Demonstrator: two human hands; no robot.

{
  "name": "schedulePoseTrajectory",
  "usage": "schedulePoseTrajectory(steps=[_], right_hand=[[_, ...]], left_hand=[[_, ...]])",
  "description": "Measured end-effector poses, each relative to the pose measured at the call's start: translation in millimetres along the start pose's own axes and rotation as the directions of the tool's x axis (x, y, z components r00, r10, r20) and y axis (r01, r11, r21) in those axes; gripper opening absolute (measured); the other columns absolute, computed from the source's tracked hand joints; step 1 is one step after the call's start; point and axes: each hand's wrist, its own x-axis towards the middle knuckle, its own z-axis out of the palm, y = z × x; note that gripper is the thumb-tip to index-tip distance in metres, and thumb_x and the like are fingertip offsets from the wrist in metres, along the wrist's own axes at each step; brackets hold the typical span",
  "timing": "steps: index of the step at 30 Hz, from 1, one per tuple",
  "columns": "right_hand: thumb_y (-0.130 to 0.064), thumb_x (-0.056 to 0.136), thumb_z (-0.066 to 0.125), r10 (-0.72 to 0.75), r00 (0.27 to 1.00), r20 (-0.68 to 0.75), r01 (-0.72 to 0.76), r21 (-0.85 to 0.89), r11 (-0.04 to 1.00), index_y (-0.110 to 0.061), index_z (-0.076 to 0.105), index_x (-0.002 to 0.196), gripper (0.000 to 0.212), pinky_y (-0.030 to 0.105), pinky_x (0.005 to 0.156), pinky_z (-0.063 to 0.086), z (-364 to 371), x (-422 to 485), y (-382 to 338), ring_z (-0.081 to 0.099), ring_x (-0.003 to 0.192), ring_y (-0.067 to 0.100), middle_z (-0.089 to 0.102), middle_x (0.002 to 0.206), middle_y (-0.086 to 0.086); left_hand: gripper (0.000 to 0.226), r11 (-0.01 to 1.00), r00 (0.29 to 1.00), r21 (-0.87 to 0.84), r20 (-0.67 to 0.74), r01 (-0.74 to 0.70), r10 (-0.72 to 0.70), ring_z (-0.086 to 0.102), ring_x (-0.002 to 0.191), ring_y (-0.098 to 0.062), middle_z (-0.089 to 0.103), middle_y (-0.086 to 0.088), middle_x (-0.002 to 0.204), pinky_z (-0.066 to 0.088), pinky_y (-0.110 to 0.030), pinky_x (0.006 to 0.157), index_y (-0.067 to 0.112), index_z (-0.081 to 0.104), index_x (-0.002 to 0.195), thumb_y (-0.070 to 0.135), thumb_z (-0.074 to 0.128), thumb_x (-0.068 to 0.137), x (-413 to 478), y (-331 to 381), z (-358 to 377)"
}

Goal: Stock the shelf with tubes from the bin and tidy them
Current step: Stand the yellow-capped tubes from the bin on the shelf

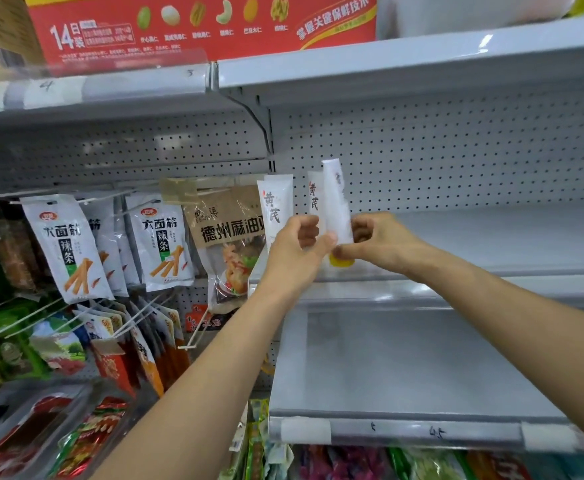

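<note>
Nearest the viewer, two bare forearms, the left rising from 7 o'clock and the right from 4 o'clock, meeting just above centre. Left hand (295, 247) with fingers curled, thumb tip pressed to the lower part of a white front tube (335, 206). Right hand (377, 242) pinching the same tube from the 3 o'clock side, thumb and fingers closed on its lower end just above the yellow cap (342, 262).

Front tube upright and slightly tilted, cap down, crimped end toward 12 o'clock, at the front left corner of the middle shelf (474, 244). Cannot tell whether the cap touches the shelf.

Just beside it toward 9 o'clock, a second tube (315, 199), white with red and black Chinese characters, lower part hidden by the left hand. Further toward 9 o'clock, a third tube (276, 206) of the same kind, upright at the shelf's left end.

Behind the tubes, a grey pegboard back panel (457, 150). At 6 o'clock, a lower grey shelf (405, 368).

At 9 o'clock, white snack packs (62, 247) hanging on hooks, and a brown pack (228, 223) just beside the third tube. At 11 o'clock, a red box (197, 26) printed with nuts.
</note>
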Motion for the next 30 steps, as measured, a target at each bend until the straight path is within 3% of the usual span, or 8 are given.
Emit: schedulePoseTrajectory(steps=[2, 6, 13, 19, 30], right_hand=[[-0.013, 0.074, 0.079, 0.043, 0.996, -0.082, -0.047, -0.059, 0.997, -0.01, 0.065, 0.091, 0.022, 0.022, 0.066, 0.05, -6, 9, 12, 0.063, 0.073, 0.011, 0.07, 0.086, 0.002], [-0.011, 0.072, 0.079, 0.151, 0.978, -0.145, -0.165, -0.089, 0.982, -0.013, 0.062, 0.084, 0.021, 0.04, 0.084, 0.054, -18, 29, 36, 0.068, 0.092, 0.028, 0.07, 0.093, 0.009], [-0.007, 0.072, 0.079, 0.227, 0.965, -0.133, -0.24, -0.085, 0.967, -0.004, 0.064, 0.098, 0.03, 0.035, 0.08, 0.052, -23, 48, 53, 0.063, 0.089, 0.026, 0.066, 0.095, 0.01], [-0.009, 0.075, 0.077, 0.263, 0.959, -0.106, -0.272, -0.089, 0.958, 0.001, 0.062, 0.106, 0.036, 0.04, 0.081, 0.054, -22, 60, 57, 0.063, 0.085, 0.027, 0.067, 0.103, 0.016], [-0.013, 0.079, 0.074, 0.291, 0.95, -0.114, -0.308, -0.179, 0.934, 0.002, 0.061, 0.111, 0.038, 0.033, 0.078, 0.049, -20, 58, 56, 0.063, 0.094, 0.028, 0.066, 0.109, 0.015]], left_hand=[[0.04, 0.986, 0.999, 0.169, 0.041, -0.008, 0.001, 0.058, 0.104, -0.013, 0.059, 0.003, 0.115, 0.048, -0.028, 0.092, 0.016, 0.054, 0.127, 0.028, 0.065, 0.09, 1, -5, -1], [0.032, 0.923, 0.995, 0.376, 0.085, -0.08, 0.051, 0.06, 0.096, -0.017, 0.057, 0.007, 0.104, 0.05, -0.036, 0.093, 0.019, 0.058, 0.12, 0.027, 0.064, 0.09, 4, -8, 6], [0.026, 0.685, 0.987, 0.71, 0.107, -0.161, 0.12, 0.061, 0.1, -0.019, 0.062, 0.008, 0.114, 0.05, -0.036, 0.085, 0.025, 0.058, 0.117, 0.035, 0.056, 0.093, 14, -12, 16], [0.026, 0.61, 0.99, 0.78, 0.085, -0.137, 0.113, 0.06, 0.101, -0.017, 0.063, 0.009, 0.111, 0.05, -0.033, 0.083, 0.029, 0.058, 0.118, 0.038, 0.053, 0.094, 17, -17, 19], [0.026, 0.614, 0.994, 0.781, 0.09, -0.11, 0.064, 0.061, 0.102, -0.018, 0.067, 0.009, 0.108, 0.05, -0.033, 0.083, 0.027, 0.06, 0.116, 0.038, 0.054, 0.094, 18, -14, 21]])
